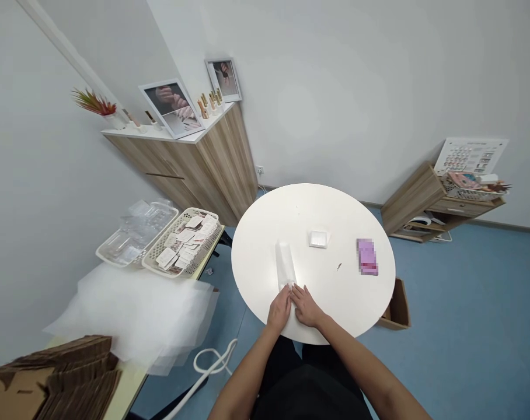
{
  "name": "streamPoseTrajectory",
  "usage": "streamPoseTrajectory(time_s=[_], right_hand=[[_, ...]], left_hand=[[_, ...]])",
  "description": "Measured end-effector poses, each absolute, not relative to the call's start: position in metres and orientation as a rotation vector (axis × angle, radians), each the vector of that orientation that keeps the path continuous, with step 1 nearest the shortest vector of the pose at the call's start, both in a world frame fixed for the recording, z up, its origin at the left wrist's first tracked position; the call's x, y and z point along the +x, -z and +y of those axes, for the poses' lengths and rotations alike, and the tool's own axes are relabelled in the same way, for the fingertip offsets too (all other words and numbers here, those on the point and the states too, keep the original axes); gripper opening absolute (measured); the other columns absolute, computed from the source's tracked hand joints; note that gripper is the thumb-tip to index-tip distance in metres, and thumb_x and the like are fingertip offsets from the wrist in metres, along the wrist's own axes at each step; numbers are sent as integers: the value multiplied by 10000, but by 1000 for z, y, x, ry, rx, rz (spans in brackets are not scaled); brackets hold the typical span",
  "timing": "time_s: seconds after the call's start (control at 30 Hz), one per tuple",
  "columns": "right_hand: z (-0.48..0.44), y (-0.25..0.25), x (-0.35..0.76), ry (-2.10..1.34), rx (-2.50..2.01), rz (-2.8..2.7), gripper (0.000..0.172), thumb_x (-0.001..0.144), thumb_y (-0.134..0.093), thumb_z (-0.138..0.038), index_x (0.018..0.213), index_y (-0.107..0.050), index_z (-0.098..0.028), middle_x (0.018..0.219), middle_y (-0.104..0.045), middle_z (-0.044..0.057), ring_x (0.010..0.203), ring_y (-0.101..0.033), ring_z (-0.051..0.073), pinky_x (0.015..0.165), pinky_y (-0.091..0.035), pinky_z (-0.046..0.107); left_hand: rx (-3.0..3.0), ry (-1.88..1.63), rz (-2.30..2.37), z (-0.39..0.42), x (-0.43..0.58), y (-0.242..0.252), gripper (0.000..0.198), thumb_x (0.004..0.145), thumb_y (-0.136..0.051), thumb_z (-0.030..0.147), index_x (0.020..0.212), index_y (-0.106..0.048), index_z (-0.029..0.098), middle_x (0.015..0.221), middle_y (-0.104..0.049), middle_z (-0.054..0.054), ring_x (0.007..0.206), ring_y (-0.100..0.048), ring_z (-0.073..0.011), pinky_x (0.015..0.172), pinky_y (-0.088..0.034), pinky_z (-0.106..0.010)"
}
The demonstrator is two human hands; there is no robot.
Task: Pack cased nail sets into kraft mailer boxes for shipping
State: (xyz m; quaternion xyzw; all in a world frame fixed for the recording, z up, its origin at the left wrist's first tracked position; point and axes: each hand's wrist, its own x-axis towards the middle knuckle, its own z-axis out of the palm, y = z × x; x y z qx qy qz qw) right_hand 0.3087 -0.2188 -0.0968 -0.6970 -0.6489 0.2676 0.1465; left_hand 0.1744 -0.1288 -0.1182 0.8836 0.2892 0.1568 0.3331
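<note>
A long, narrow, folded piece of thin white foam sheet lies on the white round table, pointing away from me. At its near end, my left hand has its fingers closed on the edge. Beside it, my right hand presses its fingers onto the same end, the fingertips of both hands almost touching. Whether anything lies wrapped inside the foam, I cannot tell. Beyond my hands, a small white rectangular packet rests on the table.
A blurred purple object lies at the table's right. To the left, a side table holds a basket of small cards, a basket of clear plastic trays, stacked foam sheets and flattened cardboard. A cardboard box stands on the floor.
</note>
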Motion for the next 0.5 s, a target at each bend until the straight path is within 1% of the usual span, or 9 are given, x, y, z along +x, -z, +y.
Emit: streamPoseTrajectory(time_s=[0.1,0.13,0.2,0.3,0.43,0.5], right_hand=[[-221,104,312,-689,-1936,-1799,740,725,-406,-73,1458,-309,-113,1506,-359,159,1432,-242,239,1142,-267,517],[-222,107,312,-637,-1918,-1795,733,738,-398,-72,1462,-290,-97,1495,-369,176,1424,-261,239,1131,-298,511],[-223,114,313,-520,-1894,-1839,725,763,-388,-74,1475,-248,-70,1493,-360,203,1419,-271,259,1113,-332,523],[-222,123,314,-376,-1915,-1956,724,782,-378,-44,1489,-221,-68,1501,-348,207,1415,-281,274,1105,-347,527],[-214,128,315,-215,-1949,-2062,645,823,-391,-28,1460,-303,-75,1425,-463,200,1350,-395,270,1082,-391,488],[-208,127,315,-153,-1943,-2103,602,845,-401,-45,1443,-336,-81,1391,-498,198,1298,-452,278,1058,-417,484]], left_hand=[[2523,-340,601,-130,167,121,587,915,-323,151,1490,-207,139,1489,-404,-124,1384,-364,-212,1095,-393,-437],[2589,-310,570,-130,166,121,631,898,-347,147,1500,-161,125,1506,-374,-134,1404,-328,-229,1113,-359,-462],[2699,-254,529,-130,163,120,695,866,-381,129,1508,-115,107,1515,-354,-151,1416,-299,-255,1132,-307,-495],[2801,-215,508,-124,163,118,703,835,-346,50,1503,-140,118,1487,-402,-152,1386,-360,-238,1119,-303,-479],[2841,-229,494,-115,164,117,640,843,-305,6,1463,-260,156,1422,-494,-140,1313,-461,-217,1068,-351,-460],[2828,-256,479,-111,165,118,646,828,-324,3,1453,-273,158,1400,-515,-138,1289,-486,-227,1046,-374,-462]])
